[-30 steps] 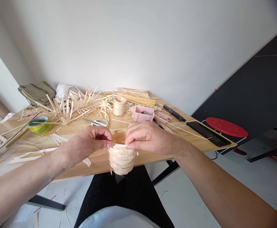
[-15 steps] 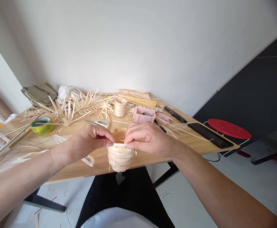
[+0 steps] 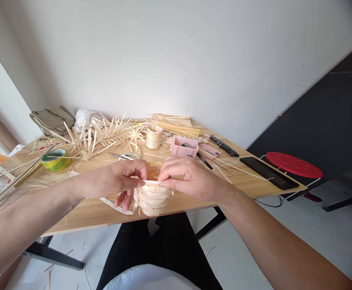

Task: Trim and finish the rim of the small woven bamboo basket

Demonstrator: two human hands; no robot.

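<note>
My left hand (image 3: 112, 177) just dropped its lower fingers beside the loose pale strip (image 3: 136, 200), its thumb and forefinger pinching the woven basket (image 3: 153, 199) at 7 o'clock, rim-side, with my right hand (image 3: 190, 177) pinching too, so it's probably steady.

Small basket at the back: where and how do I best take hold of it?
I'd pinch the near rim of the small basket, coming down from above, one of the fingers inside and the other outside. It stands upright with its mouth open upward, and strips lie behind it and to both sides, so a grip across its sides looks more crowded.
</note>
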